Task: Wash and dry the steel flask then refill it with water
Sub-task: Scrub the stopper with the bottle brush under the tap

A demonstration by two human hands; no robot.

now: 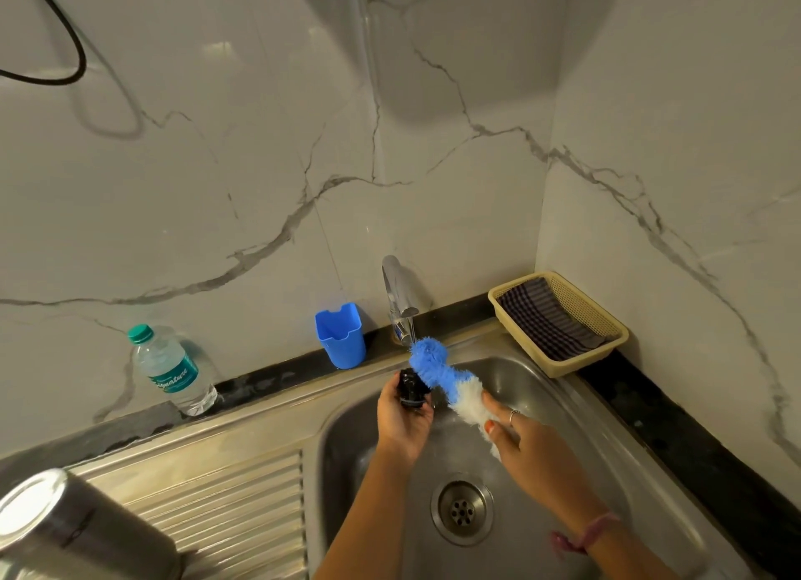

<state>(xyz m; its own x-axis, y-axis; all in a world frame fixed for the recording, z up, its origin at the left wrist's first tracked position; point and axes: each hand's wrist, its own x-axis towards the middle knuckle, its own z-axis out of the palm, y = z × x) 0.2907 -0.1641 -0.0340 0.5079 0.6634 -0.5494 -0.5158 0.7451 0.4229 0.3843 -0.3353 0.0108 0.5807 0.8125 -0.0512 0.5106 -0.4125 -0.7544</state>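
The steel flask (73, 532) stands on the ribbed drainboard at the bottom left, its shiny end facing me. Over the sink basin (576, 410), my left hand (401, 423) grips the flask's small black cap (412, 389). My right hand (516, 438) holds a blue-and-white bottle brush (446, 376) by its white end. The brush's blue tip sits right under the tap (401, 298), next to the cap. A thin stream of water runs from the spout onto the bristles.
A plastic water bottle (171, 371) with a green cap stands on the counter edge at left. A blue plastic cup (341, 334) sits behind the sink. A beige basket (607, 319) with a dark checked cloth rests at the back right corner. The drain (461, 510) lies in the basin.
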